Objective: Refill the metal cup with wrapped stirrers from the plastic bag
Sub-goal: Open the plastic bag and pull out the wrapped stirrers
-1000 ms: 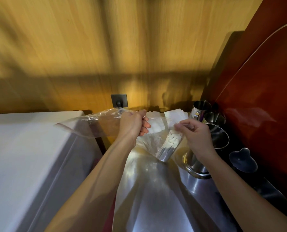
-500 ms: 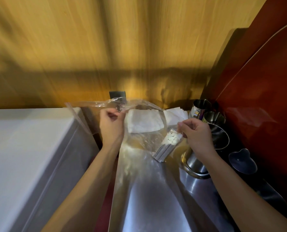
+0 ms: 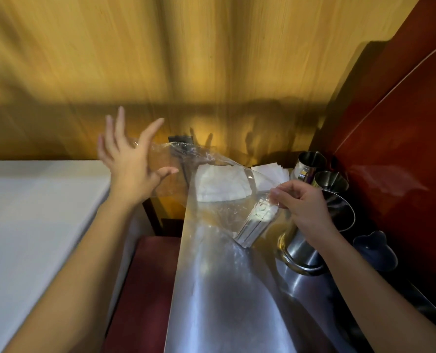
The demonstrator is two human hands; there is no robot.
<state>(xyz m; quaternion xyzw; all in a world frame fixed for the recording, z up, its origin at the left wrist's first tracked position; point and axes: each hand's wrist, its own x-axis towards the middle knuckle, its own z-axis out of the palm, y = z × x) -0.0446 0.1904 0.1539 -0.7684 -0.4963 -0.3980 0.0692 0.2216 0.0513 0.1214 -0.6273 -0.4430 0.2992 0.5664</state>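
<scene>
A clear plastic bag (image 3: 212, 205) hangs over the steel counter (image 3: 224, 301), with a bundle of white wrapped stirrers (image 3: 256, 224) in its lower corner. My right hand (image 3: 304, 207) pinches the bag just above that bundle. My left hand (image 3: 133, 164) is raised at the bag's far left end, fingers spread wide, holding nothing; the plastic lies against its palm side. Two small metal cups (image 3: 311, 161) (image 3: 330, 180) stand at the back right, behind my right hand.
A large steel pitcher (image 3: 313, 245) sits under my right wrist. A blue heart-shaped dish (image 3: 374, 250) lies to its right. White napkins (image 3: 222, 184) lie by the wooden wall. A white cabinet top (image 3: 33, 212) is left, a red panel (image 3: 390, 149) right.
My left hand has let go of the bag's mouth and swung up and left with fingers spread. The right hand stays pinched on the bag at the stirrers.
</scene>
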